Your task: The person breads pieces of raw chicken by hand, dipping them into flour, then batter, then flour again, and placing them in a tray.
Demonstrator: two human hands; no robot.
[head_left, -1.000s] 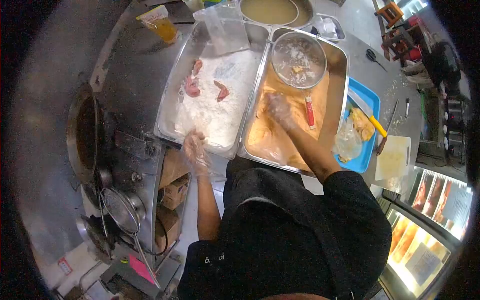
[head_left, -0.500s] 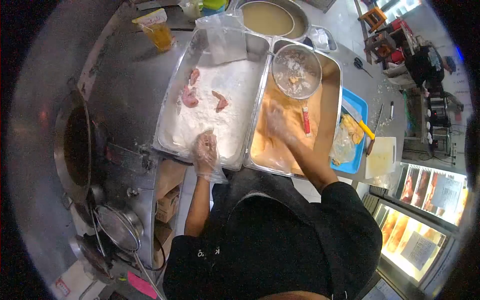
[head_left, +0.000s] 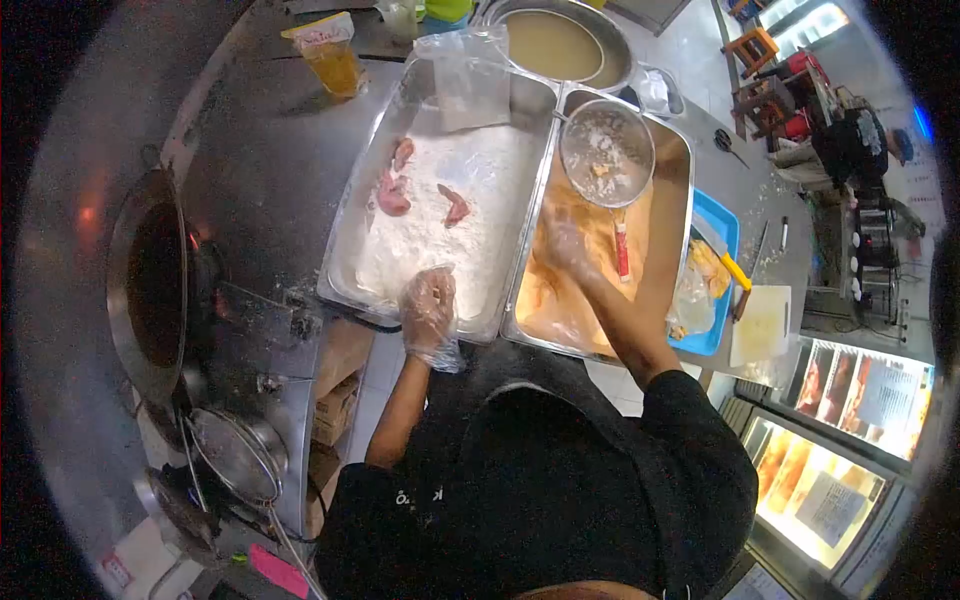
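My left hand (head_left: 430,312), in a clear plastic glove, is at the near edge of a metal tray (head_left: 342,250) of white flour (head_left: 470,180). Its fingers are curled, and whatever may be in them is hidden. Farther back on the flour lie pieces of raw meat (head_left: 455,206). My right hand (head_left: 568,242), gloved and dusted pale, reaches into the neighbouring tray (head_left: 683,200) of orange breading (head_left: 545,300). Its fingers are blurred and partly hidden by the breading. Beside it lies a red tube-like packet (head_left: 622,250). A round sieve (head_left: 607,150) rests over the far end.
Beyond the trays stands a large pot (head_left: 555,42) of cloudy liquid. A blue tray (head_left: 715,340) with bagged food and a yellow-handled knife (head_left: 735,270) lies right, near a white cutting board (head_left: 760,325). At left is a wok (head_left: 150,270) of dark liquid; a strainer (head_left: 235,455) sits nearer.
The camera view has shifted slightly, so the trays appear farther right. Both hands stay in their trays; the left fingers look more curled in.
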